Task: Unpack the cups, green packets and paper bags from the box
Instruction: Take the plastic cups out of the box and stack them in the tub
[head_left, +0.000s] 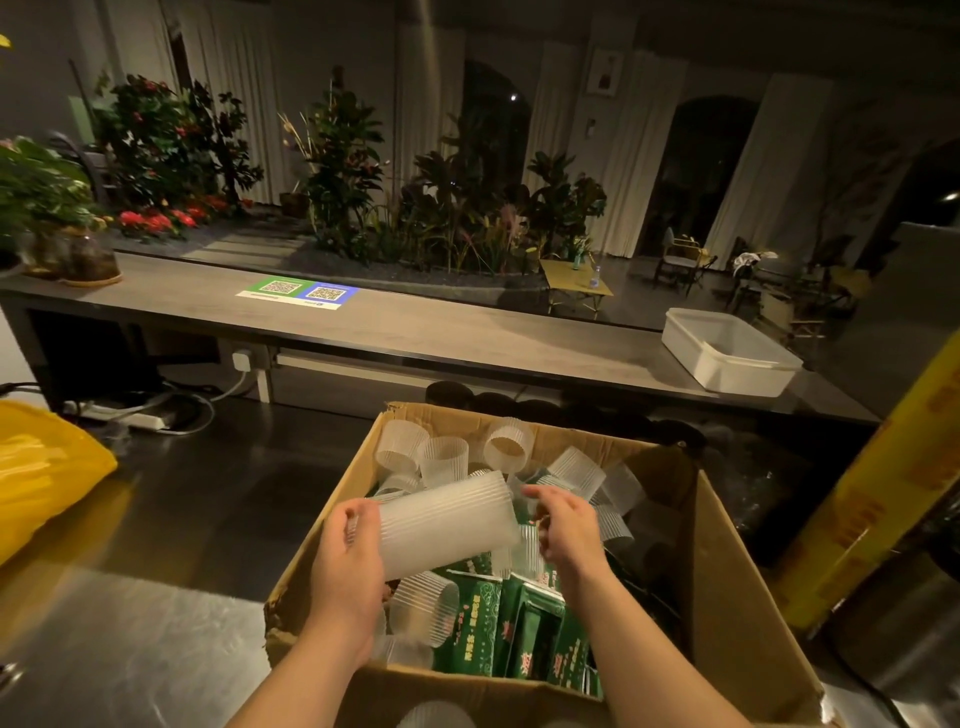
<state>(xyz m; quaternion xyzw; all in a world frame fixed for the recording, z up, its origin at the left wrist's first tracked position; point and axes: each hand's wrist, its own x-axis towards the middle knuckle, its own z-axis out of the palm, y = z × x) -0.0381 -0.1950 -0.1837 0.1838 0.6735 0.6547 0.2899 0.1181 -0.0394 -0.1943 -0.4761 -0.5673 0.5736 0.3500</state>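
An open cardboard box (727, 571) sits on the steel counter before me, holding several ribbed clear plastic cups (447, 457) and green packets (524, 623). My left hand (348, 566) grips a stack of ribbed cups (447, 525) held sideways above the box. My right hand (569, 530) is at the stack's other end, fingers curled around a smaller ribbed cup (527, 545). No paper bags are visible.
A yellow plastic bag (47, 467) lies at the left on the counter. A white tub (727, 353) stands on the long bar (415, 322) behind. A yellow roll (872, 504) leans at the right of the box. Plants fill the background.
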